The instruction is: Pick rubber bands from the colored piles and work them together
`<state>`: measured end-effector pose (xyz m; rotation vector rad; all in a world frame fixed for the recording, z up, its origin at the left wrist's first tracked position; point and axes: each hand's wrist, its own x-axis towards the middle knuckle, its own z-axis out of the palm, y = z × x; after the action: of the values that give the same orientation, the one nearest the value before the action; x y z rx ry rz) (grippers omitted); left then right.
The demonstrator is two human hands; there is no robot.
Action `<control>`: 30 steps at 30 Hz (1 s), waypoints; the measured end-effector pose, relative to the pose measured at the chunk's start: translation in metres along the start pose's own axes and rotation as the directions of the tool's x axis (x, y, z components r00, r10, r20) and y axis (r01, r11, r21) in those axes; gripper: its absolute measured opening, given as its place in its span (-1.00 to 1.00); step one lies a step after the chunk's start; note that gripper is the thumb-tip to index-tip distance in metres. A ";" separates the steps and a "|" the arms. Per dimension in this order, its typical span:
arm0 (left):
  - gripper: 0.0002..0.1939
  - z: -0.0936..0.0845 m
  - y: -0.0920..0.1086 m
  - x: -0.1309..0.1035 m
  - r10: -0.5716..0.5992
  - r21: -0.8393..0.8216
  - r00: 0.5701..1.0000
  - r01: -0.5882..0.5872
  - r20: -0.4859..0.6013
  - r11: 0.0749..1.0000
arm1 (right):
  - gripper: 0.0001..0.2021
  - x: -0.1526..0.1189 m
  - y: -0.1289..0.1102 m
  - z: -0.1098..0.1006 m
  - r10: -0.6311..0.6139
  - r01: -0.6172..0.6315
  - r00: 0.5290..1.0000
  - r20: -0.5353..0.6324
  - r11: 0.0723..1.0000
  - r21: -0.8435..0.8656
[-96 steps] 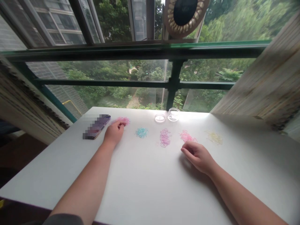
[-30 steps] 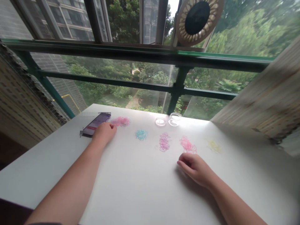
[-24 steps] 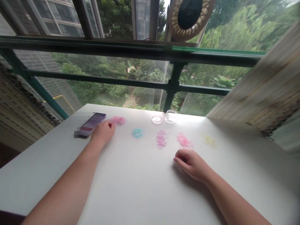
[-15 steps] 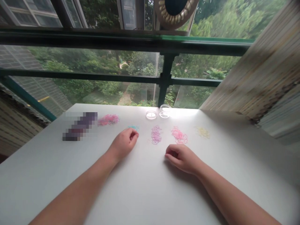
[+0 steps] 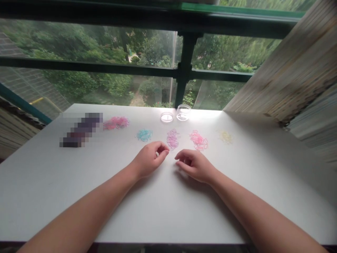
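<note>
Small loops lie in separate piles on the white table: blue [image 5: 144, 135], purple [image 5: 173, 139], pink [image 5: 198, 140] and pale yellow [image 5: 226, 137]. At the far left is a mixed pink pile [image 5: 116, 122]. My left hand [image 5: 152, 158] is closed in a pinch just below the purple pile; whatever its fingertips hold, if anything, is too small to make out. To its right, below the purple and pink piles, my right hand [image 5: 195, 164] has its thumb and forefinger apart with nothing visible between them.
A clear round lid [image 5: 166, 117] and a clear round container [image 5: 183, 112] stand at the table's [image 5: 147, 211] back edge. A blurred dark item [image 5: 83, 130] lies at the left. Behind are a window with green bars [image 5: 185, 52] and a curtain [image 5: 279, 66] on the right.
My left hand has moved right, away from the blue pile, which now shows fully. My right hand has moved left and its fingers have parted. The view has tilted down.
</note>
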<state>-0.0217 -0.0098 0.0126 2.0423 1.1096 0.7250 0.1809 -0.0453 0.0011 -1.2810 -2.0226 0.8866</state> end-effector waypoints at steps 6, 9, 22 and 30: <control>-0.85 0.003 0.006 -0.002 0.063 0.053 0.998 -0.064 0.022 0.997 | -0.86 0.001 -0.002 0.003 0.015 -0.005 0.997 -0.071 0.991 0.134; -0.86 0.005 0.006 -0.003 0.099 0.086 0.994 -0.102 0.039 0.991 | -0.89 0.002 -0.004 0.003 0.006 0.008 0.995 -0.096 0.990 0.144; -0.89 0.005 0.007 -0.005 0.182 0.116 0.981 -0.189 0.068 0.975 | -0.95 0.002 -0.007 0.003 -0.101 0.103 0.989 -0.113 0.994 0.019; -0.90 0.004 0.007 -0.005 0.201 0.112 0.977 -0.209 0.074 0.972 | -0.95 0.003 -0.005 0.004 -0.109 0.111 0.991 -0.074 0.993 0.029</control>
<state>-0.0176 -0.0176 0.0146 2.2903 0.9353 0.7043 0.1745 -0.0454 0.0032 -1.1554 -1.9928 0.8078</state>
